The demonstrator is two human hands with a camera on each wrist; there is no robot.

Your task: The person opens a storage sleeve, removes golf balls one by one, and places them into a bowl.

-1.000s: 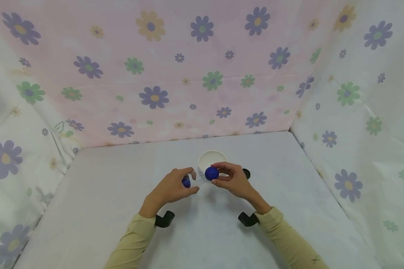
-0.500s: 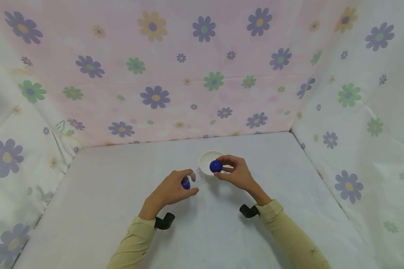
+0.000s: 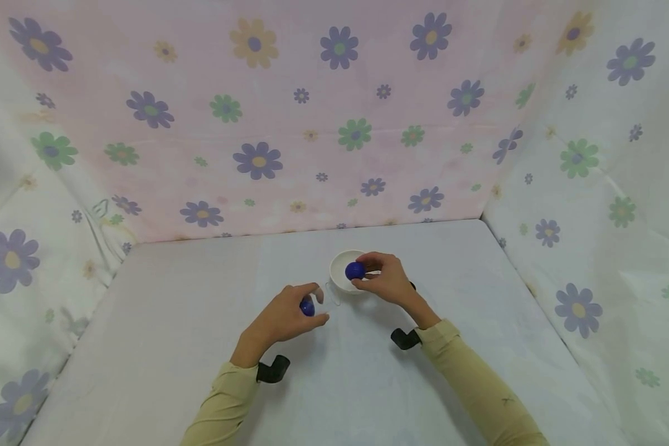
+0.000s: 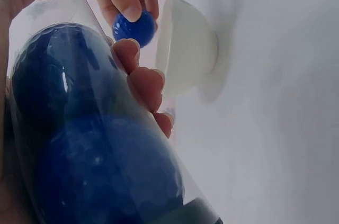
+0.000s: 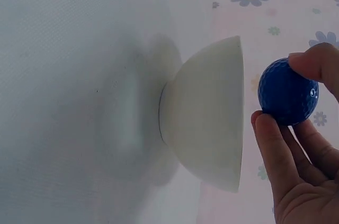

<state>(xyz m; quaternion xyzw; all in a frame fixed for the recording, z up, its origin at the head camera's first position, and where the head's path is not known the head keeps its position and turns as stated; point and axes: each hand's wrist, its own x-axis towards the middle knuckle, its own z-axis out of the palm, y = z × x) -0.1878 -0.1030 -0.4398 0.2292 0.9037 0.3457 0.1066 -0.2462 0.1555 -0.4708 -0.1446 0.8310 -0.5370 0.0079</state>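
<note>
Pinching a blue dimpled ball between thumb and fingertips, the right hand is keeping a narrow grip, no wider than the ball itself. That ball is hanging over the mouth of a white bowl; in the right wrist view a gap is showing between it and the rim, so it is not touching the bowl. The bowl is standing upright on the table, nearer the far edge than the near one and a little closer to the far right corner than to the far left.

Fingers curling around it, the left hand is holding a clear container just in front of the bowl, toward the table's left edge. Inside, two more blue balls are sitting in a row, a first ball and a second ball. The container's clear end is pointing toward the bowl, its outline showing only faintly from above.

Rolled pale yellow sleeves are covering both forearms, and a dark mount is jutting from the left wrist. Behind the table's far edge, flower-printed cloth is hanging.
</note>
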